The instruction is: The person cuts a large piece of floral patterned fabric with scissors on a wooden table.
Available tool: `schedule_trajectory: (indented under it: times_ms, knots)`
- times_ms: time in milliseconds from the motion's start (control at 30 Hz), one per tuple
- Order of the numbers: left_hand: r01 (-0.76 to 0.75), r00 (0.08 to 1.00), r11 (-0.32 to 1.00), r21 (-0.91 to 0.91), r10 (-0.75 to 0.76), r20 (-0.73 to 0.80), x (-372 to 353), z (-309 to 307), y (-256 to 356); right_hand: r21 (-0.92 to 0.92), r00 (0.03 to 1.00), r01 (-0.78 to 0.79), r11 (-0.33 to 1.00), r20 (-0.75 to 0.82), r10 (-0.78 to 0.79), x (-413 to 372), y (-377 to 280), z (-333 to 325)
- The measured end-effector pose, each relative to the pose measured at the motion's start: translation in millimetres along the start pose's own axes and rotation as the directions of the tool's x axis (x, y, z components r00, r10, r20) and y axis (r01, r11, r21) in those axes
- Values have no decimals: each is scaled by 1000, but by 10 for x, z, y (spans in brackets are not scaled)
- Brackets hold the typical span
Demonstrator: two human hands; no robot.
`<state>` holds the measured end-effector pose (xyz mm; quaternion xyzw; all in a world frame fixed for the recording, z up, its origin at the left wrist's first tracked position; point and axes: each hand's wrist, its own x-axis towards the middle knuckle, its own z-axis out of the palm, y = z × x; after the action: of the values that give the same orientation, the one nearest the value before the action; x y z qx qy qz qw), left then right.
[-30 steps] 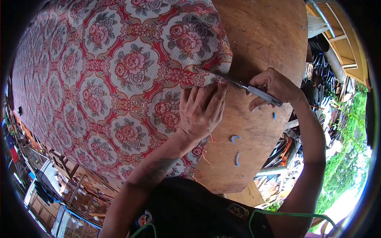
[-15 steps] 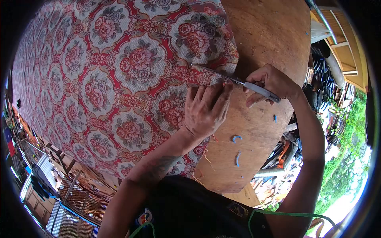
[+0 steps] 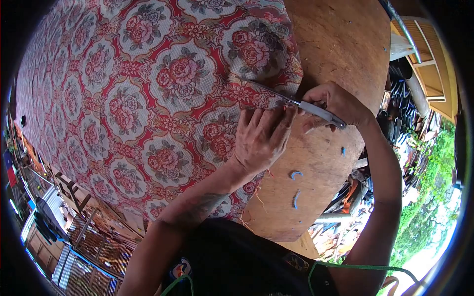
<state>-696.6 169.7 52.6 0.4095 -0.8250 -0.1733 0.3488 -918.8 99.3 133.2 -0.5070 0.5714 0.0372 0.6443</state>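
Note:
A red fabric [image 3: 148,84] with pink rose medallions covers most of a round wooden table [image 3: 340,44]. My left hand [image 3: 261,138] lies flat on the fabric's near edge, fingers spread and pressing it down. My right hand [image 3: 335,103] grips a pair of long metal scissors [image 3: 291,101]. Their blades reach leftward into the fabric, just beyond my left fingertips, and a cut slit runs along them.
Two small curled blue scraps [image 3: 295,186] and frayed red threads [image 3: 256,195] lie on the bare wood near the table's front edge. Beyond the table at the right are piled metal and wood debris [image 3: 355,197], a wooden structure [image 3: 429,54] and green plants [image 3: 434,197].
The scissors and my right hand have edged leftward, deeper into the fabric. My left hand has stayed pressed on the cloth beside the cut, and the view has shifted slightly.

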Motion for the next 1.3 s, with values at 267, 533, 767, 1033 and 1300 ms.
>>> schedule_trajectory:
  times_ms: [267, 533, 767, 1033, 1300]
  knots:
    - [-7, 1000, 1000, -3, 7, -26, -11, 16, -24, 35, 998, -59, 998, 21, 58, 34, -39, -26]
    - [-11, 1000, 1000, -29, 10, -5, -30, 30, -25, -13, 999, -52, 999, 1, 52, 118, -134, 28]
    - [30, 999, 999, -28, -30, 15, 2, 27, -9, -59, 999, -54, 997, 3, 54, 35, -340, -66]
    - [-54, 980, 998, -25, 58, 191, 83, -50, -15, -215, 979, -196, 957, 5, 202, 2, -720, -174]
    - [-144, 929, 989, -27, 145, 341, 128, -86, -24, -248, 971, -237, 939, -24, 238, -29, -873, -148]
